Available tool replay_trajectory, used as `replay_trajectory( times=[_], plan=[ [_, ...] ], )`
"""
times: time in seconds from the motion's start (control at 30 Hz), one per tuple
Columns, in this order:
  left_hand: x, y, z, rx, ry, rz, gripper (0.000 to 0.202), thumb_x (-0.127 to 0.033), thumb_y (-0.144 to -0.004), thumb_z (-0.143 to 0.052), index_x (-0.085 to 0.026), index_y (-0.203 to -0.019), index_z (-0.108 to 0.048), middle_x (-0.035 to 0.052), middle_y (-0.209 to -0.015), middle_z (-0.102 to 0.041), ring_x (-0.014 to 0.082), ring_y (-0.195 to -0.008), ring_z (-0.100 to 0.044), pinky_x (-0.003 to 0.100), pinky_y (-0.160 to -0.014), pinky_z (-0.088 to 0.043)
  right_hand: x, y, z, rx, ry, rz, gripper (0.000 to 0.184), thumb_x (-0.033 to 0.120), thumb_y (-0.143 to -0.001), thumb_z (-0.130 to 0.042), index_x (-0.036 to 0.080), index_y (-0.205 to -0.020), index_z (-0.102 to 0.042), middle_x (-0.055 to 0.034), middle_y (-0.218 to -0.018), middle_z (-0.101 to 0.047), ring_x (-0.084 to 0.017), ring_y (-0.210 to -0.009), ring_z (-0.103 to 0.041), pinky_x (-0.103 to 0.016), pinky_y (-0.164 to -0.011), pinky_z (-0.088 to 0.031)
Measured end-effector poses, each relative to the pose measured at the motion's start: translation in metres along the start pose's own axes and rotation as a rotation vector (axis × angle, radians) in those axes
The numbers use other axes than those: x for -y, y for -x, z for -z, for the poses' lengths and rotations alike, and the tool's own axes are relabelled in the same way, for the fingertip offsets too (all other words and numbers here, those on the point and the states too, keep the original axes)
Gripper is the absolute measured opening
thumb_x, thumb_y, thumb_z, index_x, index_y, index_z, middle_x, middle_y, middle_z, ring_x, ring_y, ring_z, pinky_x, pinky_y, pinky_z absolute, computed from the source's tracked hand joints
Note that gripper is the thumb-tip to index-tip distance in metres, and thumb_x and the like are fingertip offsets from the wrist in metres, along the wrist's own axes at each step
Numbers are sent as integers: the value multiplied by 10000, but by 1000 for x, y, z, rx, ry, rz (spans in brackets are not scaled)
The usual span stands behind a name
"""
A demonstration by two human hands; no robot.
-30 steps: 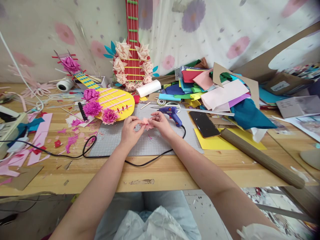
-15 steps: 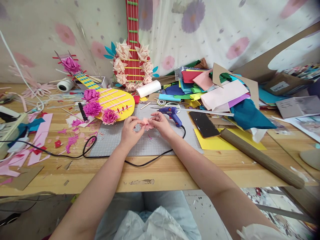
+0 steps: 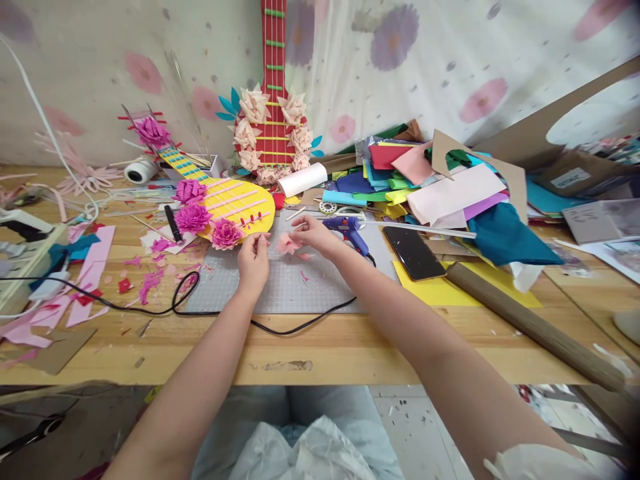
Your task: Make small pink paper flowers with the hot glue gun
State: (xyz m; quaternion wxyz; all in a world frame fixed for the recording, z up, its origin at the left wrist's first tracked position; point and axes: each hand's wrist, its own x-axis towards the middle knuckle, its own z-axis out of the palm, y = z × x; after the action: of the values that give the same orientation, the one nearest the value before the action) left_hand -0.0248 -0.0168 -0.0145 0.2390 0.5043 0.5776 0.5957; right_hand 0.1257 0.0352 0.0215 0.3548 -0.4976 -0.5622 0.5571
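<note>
Above the grey cutting mat, my right hand pinches a small light-pink paper flower by its right side. My left hand is to the left of it, apart from the flower, thumb and fingers pressed together; whatever is between them is hidden. A pink paper petal lies under my right fingers. Just behind my right wrist lies a blue glue gun. Close behind my left hand is a yellow paper guitar with magenta paper flowers.
A red paper guitar with cream flowers stands at the back. Coloured paper is heaped at right, near a phone and a brown roll. A black cable crosses the mat's front. Pink scraps litter the left.
My hands were together at the pink flower and are now apart. The left has drawn away to the left and closed; the flower stays at my right fingers. The view shifted slightly.
</note>
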Motion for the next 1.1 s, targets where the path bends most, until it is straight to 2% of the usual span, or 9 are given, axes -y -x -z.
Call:
replay_trajectory(
  times=[0.13, 0.27, 0.37, 0.47, 0.63, 0.83, 0.93, 1.1],
  plan=[
    [1, -1, 2, -3, -3, 69, 208, -316, -854, -470, -174, -807, -616, -10, -625, -543, 114, -575, -496, 235, -590, -400, -7, -19, -8, -12, 194, -35, 255, 71, -679, -631, 205, -822, -469, 50, -660, -554, -116, -592, -586, -243, -584, -466],
    [-1, -1, 2, 9, 11, 83, 184, -315, -816, -521, -166, -799, -627, 11, -695, -600, 134, -674, -548, 250, -669, -422, -13, -25, -4, -105, 436, 42, 226, 150, -692, -655, 206, -826, -481, 22, -774, -609, -142, -734, -614, -285, -704, -482],
    [-1, -1, 1, 4, 51, 77, 189, -330, -802, -536, -163, -793, -625, 16, -711, -613, 139, -701, -560, 256, -697, -429, -15, -16, 4, -179, 545, 119, 197, 211, -718, -652, 198, -842, -499, -10, -876, -643, -156, -819, -615, -306, -763, -474],
    [0, -1, 1, -16, 67, 55, 191, -344, -794, -549, -167, -764, -612, 3, -681, -596, 130, -665, -537, 254, -686, -425, -18, 2, 15, -200, 595, 212, 175, 182, -743, -616, 195, -886, -517, -29, -930, -656, -156, -840, -619, -305, -766, -473],
    [-2, 0, 1, -55, 14, 27, 229, -365, -811, -540, -183, -672, -544, -9, -641, -561, 125, -633, -501, 249, -650, -401, -32, 36, 31, -125, 684, 358, 227, 90, -776, -541, 212, -967, -529, -16, -870, -678, -153, -801, -631, -292, -734, -472],
    [-5, 0, 2, -102, -57, 46, 204, -316, -837, -524, -187, -679, -533, -5, -659, -570, 136, -656, -520, 263, -678, -386, -45, 49, 28, -76, 857, 551, 163, 236, -866, -555, 216, -1027, -545, -49, -964, -700, -190, -963, -606, -318, -802, -464],
    [-5, 0, 3, -108, -93, 51, 210, -313, -854, -505, -190, -684, -527, -7, -650, -558, 141, -655, -520, 267, -674, -378, -48, 46, 26, -57, 937, 565, 165, 258, -898, -518, 222, -1056, -552, -48, -951, -710, -199, -988, -595, -324, -807, -456],
    [-7, 3, 1, -62, -83, 11, 223, -333, -857, -493, -199, -680, -498, -12, -644, -540, 134, -630, -499, 258, -643, -368, -47, 48, 30, -94, 908, 546, 157, 240, -895, -527, 219, -1047, -554, -42, -937, -714, -198, -966, -598, -327, -820, -443]
  ],
)
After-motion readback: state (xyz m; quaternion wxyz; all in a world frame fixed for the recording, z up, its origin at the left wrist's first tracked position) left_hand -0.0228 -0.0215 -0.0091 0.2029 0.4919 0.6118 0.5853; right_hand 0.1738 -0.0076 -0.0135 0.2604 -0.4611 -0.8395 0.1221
